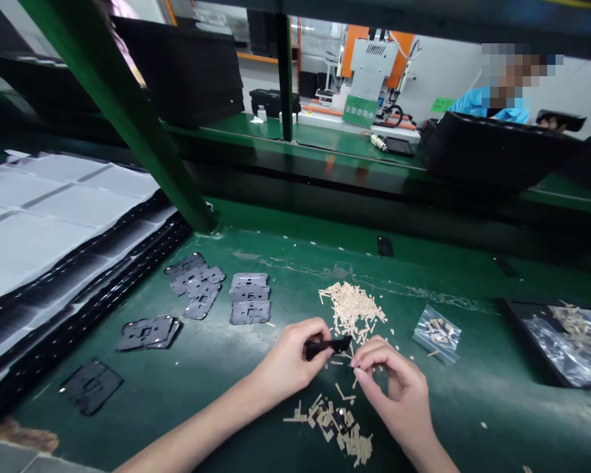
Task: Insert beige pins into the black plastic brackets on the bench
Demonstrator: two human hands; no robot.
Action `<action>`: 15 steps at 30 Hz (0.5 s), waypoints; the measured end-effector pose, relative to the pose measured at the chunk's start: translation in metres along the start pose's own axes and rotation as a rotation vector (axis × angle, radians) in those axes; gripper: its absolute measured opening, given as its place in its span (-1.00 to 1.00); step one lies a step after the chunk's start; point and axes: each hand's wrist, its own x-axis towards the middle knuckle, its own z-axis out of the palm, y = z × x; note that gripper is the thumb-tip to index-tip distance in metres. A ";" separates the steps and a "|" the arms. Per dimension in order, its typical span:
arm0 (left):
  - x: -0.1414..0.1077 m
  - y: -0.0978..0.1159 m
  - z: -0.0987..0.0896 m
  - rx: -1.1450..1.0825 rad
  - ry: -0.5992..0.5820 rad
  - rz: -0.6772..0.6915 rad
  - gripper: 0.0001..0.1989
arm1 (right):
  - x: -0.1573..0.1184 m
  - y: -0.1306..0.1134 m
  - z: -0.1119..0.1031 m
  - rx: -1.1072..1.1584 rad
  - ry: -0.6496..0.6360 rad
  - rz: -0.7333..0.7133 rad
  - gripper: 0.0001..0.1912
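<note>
My left hand [295,355] is closed around a black plastic plate [332,345], which is tilted nearly edge-on to me. Close to its right end, the thumb and forefinger of my right hand [389,381] pinch a tiny dark piece whose kind I cannot make out. Behind the hands lies a heap of small beige strips [354,307]. A looser pile of beige pieces [357,447], mixed with a few dark bits, is spread in front of them. To the left, several black plates [250,309] rest in an overlapping row.
More black plates lie in stacks [148,332] at the left. A clear zip bag [438,332] and a black tray [526,328] with bags are at the right. A green post [142,131] rises by a white-lined bin [69,210]. A person [492,105] sits beyond.
</note>
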 end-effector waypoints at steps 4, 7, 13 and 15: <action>0.001 -0.006 0.022 -0.250 0.000 -0.044 -0.91 | 0.001 0.003 0.002 0.020 0.003 0.140 -0.93; -0.004 -0.012 0.025 -0.474 0.023 -0.141 -0.86 | 0.001 0.003 0.006 0.171 -0.033 0.327 -0.89; -0.007 -0.011 0.025 -0.705 -0.066 -0.224 -0.76 | -0.001 0.003 0.007 0.194 0.137 0.435 -0.87; -0.008 -0.008 0.027 -0.724 -0.084 -0.232 -0.76 | -0.001 0.005 0.007 0.133 0.193 0.433 -0.88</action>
